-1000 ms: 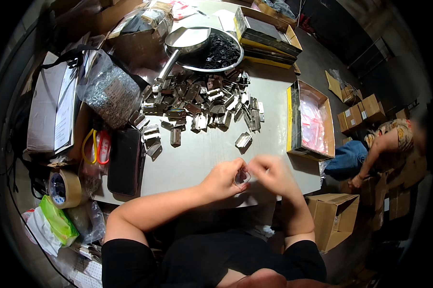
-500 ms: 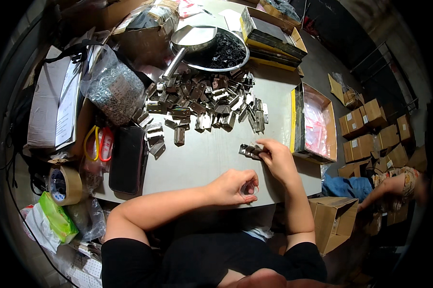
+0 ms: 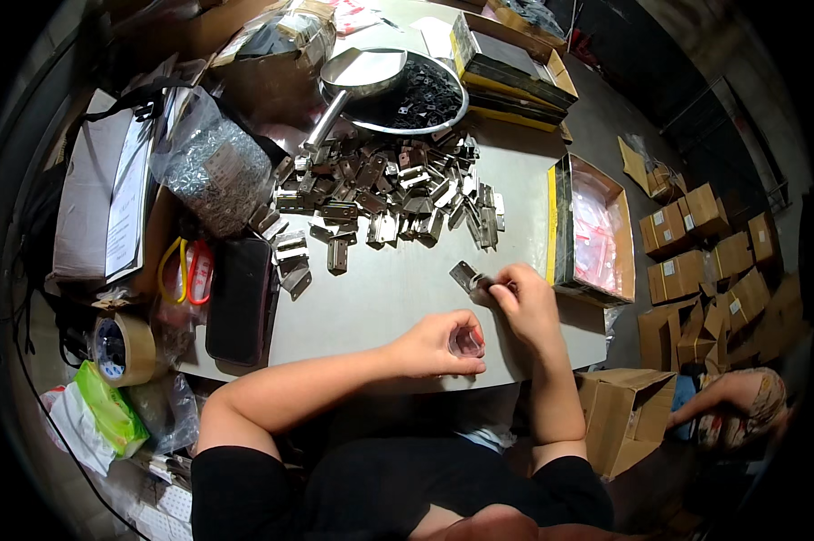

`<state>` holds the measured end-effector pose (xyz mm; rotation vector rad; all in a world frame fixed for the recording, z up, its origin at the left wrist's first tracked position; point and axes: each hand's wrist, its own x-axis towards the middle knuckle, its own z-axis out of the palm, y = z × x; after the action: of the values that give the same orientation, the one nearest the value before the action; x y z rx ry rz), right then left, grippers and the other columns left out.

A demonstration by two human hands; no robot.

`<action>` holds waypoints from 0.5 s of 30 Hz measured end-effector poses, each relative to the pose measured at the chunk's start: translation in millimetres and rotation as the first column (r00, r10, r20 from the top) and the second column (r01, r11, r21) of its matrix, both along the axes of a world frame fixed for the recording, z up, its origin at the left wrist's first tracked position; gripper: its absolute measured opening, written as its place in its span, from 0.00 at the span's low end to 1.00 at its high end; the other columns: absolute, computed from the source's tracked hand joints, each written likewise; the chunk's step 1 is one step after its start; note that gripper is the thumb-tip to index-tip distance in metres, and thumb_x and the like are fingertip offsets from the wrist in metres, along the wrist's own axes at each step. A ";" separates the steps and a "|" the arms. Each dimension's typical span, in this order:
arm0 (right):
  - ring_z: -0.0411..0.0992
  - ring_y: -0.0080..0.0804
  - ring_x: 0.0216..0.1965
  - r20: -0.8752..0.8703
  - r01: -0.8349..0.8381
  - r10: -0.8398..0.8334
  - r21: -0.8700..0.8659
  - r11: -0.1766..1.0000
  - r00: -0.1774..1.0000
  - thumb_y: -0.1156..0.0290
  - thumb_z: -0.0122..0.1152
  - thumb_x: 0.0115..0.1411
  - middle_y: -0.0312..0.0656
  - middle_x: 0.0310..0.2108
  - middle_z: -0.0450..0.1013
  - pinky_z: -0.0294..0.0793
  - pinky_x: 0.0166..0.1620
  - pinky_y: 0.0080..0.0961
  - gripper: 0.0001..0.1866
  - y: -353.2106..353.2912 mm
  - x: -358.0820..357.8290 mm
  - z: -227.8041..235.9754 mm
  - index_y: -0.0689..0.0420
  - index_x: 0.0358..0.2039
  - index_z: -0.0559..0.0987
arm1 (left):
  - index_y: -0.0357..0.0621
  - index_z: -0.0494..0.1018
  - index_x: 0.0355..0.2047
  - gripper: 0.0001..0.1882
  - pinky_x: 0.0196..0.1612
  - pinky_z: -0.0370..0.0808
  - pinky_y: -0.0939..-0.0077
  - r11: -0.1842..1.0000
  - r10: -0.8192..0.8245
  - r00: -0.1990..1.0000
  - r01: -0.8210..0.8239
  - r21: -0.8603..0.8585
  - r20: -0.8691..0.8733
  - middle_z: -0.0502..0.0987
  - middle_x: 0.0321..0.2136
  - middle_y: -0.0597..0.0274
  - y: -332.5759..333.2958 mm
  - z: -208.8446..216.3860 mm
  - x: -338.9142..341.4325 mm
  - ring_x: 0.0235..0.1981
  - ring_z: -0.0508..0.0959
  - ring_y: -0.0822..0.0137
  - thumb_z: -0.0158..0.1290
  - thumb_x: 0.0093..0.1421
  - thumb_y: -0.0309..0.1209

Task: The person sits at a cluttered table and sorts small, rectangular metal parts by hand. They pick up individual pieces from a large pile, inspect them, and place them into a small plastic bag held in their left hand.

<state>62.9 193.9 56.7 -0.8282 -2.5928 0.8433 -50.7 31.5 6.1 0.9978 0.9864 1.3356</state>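
Observation:
Near the table's front edge, my left hand (image 3: 438,345) is curled around a small clear plastic bag (image 3: 466,342), its mouth held round between thumb and fingers. To the right and a little farther off, my right hand (image 3: 524,302) pinches a shiny metal bracket (image 3: 483,282), partly hidden by the fingers. Against it, on the tabletop, lies a flat end of a bracket with holes (image 3: 463,274); whether it is a separate piece I cannot tell. A heap of metal brackets (image 3: 371,176) covers the middle of the table beyond both hands.
Behind the heap stands a metal bowl of black parts (image 3: 425,99) with a metal scoop (image 3: 366,77). At right sits an open box of small plastic bags (image 3: 596,234). A dark phone-like case (image 3: 238,302), scissors (image 3: 183,270) and tape (image 3: 123,347) lie left. Another person's arm (image 3: 727,394) shows right.
My right hand has moved slightly nearer, and the metal under its fingers has turned. My left fingers have opened the bag's mouth wider. The other person at right has shifted lower.

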 end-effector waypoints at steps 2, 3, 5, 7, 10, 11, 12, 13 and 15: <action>0.76 0.33 0.26 -0.017 0.015 -0.020 -0.244 0.970 1.000 0.73 0.61 0.55 0.46 0.25 0.76 0.73 0.34 0.26 0.08 2.8 9.6 15.3 0.63 0.32 0.76 | 0.42 0.69 0.38 0.18 0.34 0.71 0.82 0.994 -0.036 0.989 0.050 -0.095 0.141 0.74 0.28 0.67 -0.2 -4.5 -0.2 0.31 0.74 0.78 0.66 0.52 0.29; 0.75 0.30 0.26 -0.037 -0.073 0.065 -0.278 0.958 0.997 0.74 0.61 0.54 0.45 0.25 0.76 0.73 0.33 0.25 0.07 0.5 13.7 24.7 0.64 0.32 0.76 | 0.42 0.69 0.39 0.19 0.33 0.71 0.83 0.990 -0.052 0.988 0.070 -0.121 0.145 0.73 0.28 0.68 -0.2 -5.6 -3.0 0.31 0.73 0.78 0.66 0.51 0.29; 0.75 0.28 0.26 -0.055 -0.322 0.320 -0.294 0.900 0.946 0.76 0.62 0.54 0.44 0.25 0.76 0.73 0.33 0.23 0.07 -4.1 18.6 40.6 0.63 0.33 0.77 | 0.42 0.69 0.40 0.20 0.28 0.69 0.84 0.972 -0.085 0.981 0.120 -0.204 0.173 0.73 0.28 0.69 -0.4 3.0 -8.2 0.29 0.73 0.79 0.67 0.51 0.30; 0.76 0.35 0.27 0.010 -0.482 0.490 -0.166 0.861 0.872 0.77 0.65 0.52 0.44 0.26 0.76 0.74 0.32 0.27 0.07 -18.2 13.1 48.5 0.62 0.32 0.78 | 0.42 0.69 0.40 0.21 0.27 0.69 0.85 0.951 -0.135 0.980 0.169 -0.257 0.145 0.73 0.28 0.70 -3.8 19.2 -12.8 0.29 0.72 0.79 0.67 0.51 0.31; 0.75 0.40 0.27 0.035 -0.563 0.565 -0.038 0.825 0.825 0.75 0.68 0.50 0.44 0.27 0.75 0.73 0.31 0.29 0.10 -31.5 4.8 48.4 0.61 0.33 0.79 | 0.44 0.70 0.41 0.21 0.26 0.69 0.85 0.959 -0.158 0.979 0.183 -0.215 0.127 0.72 0.27 0.71 -2.9 21.1 -13.1 0.27 0.71 0.80 0.66 0.51 0.34; 0.74 0.40 0.27 -0.025 -0.592 0.593 -0.090 0.801 0.805 0.75 0.67 0.51 0.44 0.27 0.75 0.73 0.31 0.29 0.09 -30.7 -1.1 48.8 0.61 0.33 0.79 | 0.45 0.69 0.41 0.21 0.26 0.69 0.84 0.946 -0.193 0.969 0.225 -0.232 0.153 0.72 0.27 0.72 -2.6 24.3 -17.0 0.27 0.71 0.79 0.66 0.51 0.34; 0.74 0.40 0.27 -0.088 -0.622 0.616 -0.138 0.770 0.783 0.75 0.67 0.51 0.44 0.27 0.75 0.73 0.31 0.29 0.09 -28.3 -7.1 49.7 0.61 0.33 0.79 | 0.46 0.69 0.42 0.21 0.26 0.69 0.84 0.932 -0.226 0.958 0.266 -0.247 0.179 0.72 0.27 0.72 -3.0 26.2 -19.4 0.27 0.71 0.79 0.66 0.51 0.34; 0.74 0.44 0.30 -0.088 -0.578 0.587 -0.344 0.740 0.805 0.72 0.65 0.52 0.48 0.29 0.75 0.73 0.34 0.33 0.09 -22.7 -15.2 51.8 0.60 0.33 0.78 | 0.47 0.69 0.42 0.20 0.24 0.68 0.84 0.948 -0.212 0.958 0.249 -0.198 0.192 0.71 0.26 0.72 -4.7 10.3 -16.5 0.26 0.71 0.79 0.66 0.52 0.35; 0.73 0.46 0.31 0.006 -0.312 0.320 -0.203 0.928 0.947 0.70 0.64 0.53 0.48 0.30 0.74 0.73 0.35 0.34 0.09 -7.7 -27.2 38.1 0.61 0.32 0.77 | 0.45 0.68 0.41 0.20 0.22 0.66 0.82 0.932 -0.212 0.945 0.272 -0.240 0.249 0.72 0.24 0.70 -1.6 16.3 -15.1 0.22 0.70 0.78 0.65 0.53 0.33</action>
<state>35.7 186.2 94.8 -0.4803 -2.7522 1.2046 -65.8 29.9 22.4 0.7198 0.8214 1.0448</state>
